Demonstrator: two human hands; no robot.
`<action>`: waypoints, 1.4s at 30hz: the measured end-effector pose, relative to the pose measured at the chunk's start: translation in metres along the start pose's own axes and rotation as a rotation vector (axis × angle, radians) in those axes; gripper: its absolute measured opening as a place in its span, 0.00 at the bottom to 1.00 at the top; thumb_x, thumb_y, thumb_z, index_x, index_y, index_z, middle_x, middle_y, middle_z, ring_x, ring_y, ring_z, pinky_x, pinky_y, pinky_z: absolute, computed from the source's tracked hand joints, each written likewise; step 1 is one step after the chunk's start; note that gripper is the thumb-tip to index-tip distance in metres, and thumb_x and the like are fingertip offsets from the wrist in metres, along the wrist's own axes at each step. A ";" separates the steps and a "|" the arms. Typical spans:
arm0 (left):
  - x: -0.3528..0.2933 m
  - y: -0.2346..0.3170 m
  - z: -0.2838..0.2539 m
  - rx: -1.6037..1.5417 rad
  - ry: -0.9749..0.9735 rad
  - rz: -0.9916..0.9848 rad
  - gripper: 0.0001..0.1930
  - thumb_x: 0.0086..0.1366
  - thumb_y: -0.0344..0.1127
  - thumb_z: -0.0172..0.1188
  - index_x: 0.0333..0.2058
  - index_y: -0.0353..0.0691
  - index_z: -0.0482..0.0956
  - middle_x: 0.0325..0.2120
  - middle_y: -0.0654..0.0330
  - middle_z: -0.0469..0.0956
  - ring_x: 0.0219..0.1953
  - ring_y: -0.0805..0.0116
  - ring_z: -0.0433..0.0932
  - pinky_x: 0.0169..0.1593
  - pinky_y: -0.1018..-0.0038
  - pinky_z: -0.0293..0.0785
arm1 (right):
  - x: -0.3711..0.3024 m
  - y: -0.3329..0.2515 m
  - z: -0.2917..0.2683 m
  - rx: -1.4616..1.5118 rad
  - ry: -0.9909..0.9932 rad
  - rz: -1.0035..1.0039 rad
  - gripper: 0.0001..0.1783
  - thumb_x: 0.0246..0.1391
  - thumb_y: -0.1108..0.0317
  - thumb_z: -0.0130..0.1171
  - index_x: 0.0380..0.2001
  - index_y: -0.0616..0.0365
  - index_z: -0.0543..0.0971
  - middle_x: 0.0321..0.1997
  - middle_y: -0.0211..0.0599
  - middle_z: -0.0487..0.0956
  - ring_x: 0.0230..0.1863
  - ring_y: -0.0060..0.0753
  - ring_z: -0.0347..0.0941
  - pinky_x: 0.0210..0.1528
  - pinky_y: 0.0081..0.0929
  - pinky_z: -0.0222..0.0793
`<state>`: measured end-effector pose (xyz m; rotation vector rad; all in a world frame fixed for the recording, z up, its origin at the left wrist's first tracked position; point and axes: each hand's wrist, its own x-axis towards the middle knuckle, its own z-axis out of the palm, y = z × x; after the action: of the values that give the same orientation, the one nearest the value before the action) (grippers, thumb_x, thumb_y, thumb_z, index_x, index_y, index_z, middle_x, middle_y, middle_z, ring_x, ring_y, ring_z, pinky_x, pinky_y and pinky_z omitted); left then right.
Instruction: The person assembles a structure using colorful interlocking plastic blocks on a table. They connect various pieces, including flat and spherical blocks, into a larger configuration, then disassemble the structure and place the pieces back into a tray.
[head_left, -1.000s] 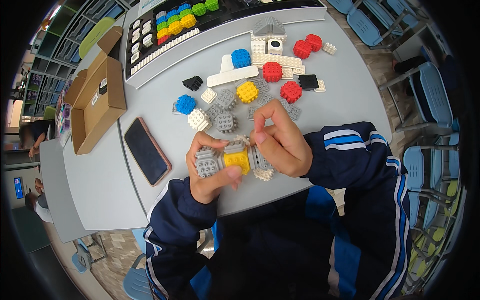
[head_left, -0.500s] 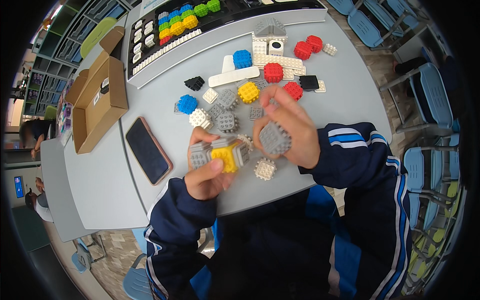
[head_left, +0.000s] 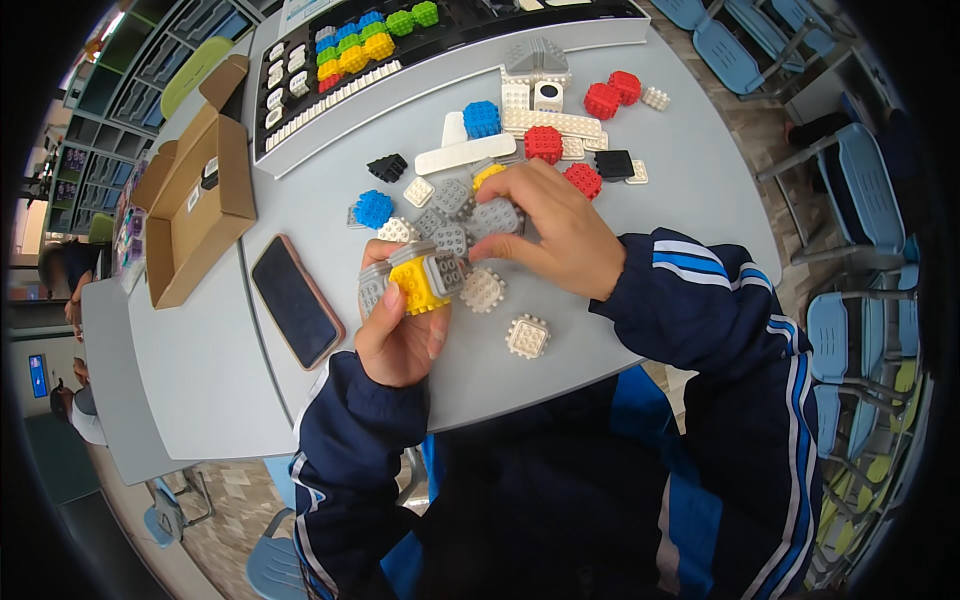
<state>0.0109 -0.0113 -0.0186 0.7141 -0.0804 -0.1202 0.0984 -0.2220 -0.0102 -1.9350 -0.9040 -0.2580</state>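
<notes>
My left hand [head_left: 395,340] grips a yellow studded block [head_left: 412,288] with grey studded pieces [head_left: 446,272] joined to its sides. Just right of it, my right hand [head_left: 550,225] has thumb and fingers closed around a grey studded block [head_left: 497,216], held over the loose blocks. Beneath and behind the hands lie more grey blocks [head_left: 452,196], a partly covered yellow block [head_left: 487,176] and a white block [head_left: 398,230]. A round-toothed white piece [head_left: 483,290] and a squarish white piece [head_left: 528,337] rest on the table nearer me.
Beyond the hands are red blocks [head_left: 543,144], blue blocks [head_left: 482,118], white beams [head_left: 465,155] and black pieces [head_left: 614,164]. A phone [head_left: 298,300] and an open cardboard box [head_left: 205,215] sit at left. Along the back stands a parts tray [head_left: 440,82]. Blue chairs [head_left: 860,190] line the right.
My right hand has moved forward and left with the grey block, and turned over. The yellow-and-grey assembly in my left hand has shifted slightly left and up.
</notes>
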 end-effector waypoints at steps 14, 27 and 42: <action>0.000 0.000 0.016 0.221 0.155 0.031 0.18 0.67 0.34 0.60 0.51 0.39 0.65 0.40 0.47 0.78 0.25 0.66 0.76 0.24 0.75 0.73 | -0.001 -0.011 -0.007 0.063 0.016 -0.194 0.22 0.50 0.59 0.72 0.44 0.62 0.80 0.44 0.41 0.80 0.44 0.44 0.74 0.45 0.34 0.70; -0.016 -0.009 0.031 0.759 0.087 0.310 0.27 0.55 0.24 0.72 0.48 0.37 0.64 0.47 0.46 0.74 0.52 0.61 0.76 0.55 0.66 0.73 | -0.013 -0.011 0.006 0.094 -0.125 -0.221 0.16 0.62 0.57 0.59 0.33 0.61 0.74 0.26 0.43 0.70 0.28 0.45 0.68 0.28 0.38 0.66; -0.015 -0.005 0.011 0.695 -0.004 0.272 0.26 0.52 0.23 0.73 0.46 0.38 0.66 0.45 0.47 0.73 0.48 0.64 0.75 0.54 0.68 0.72 | -0.021 -0.015 0.009 0.229 -0.291 -0.143 0.12 0.62 0.67 0.55 0.37 0.66 0.68 0.33 0.49 0.69 0.33 0.53 0.70 0.37 0.42 0.68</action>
<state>-0.0052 -0.0203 -0.0139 1.3870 -0.2284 0.1791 0.0711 -0.2204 -0.0160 -1.7224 -1.2102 0.0465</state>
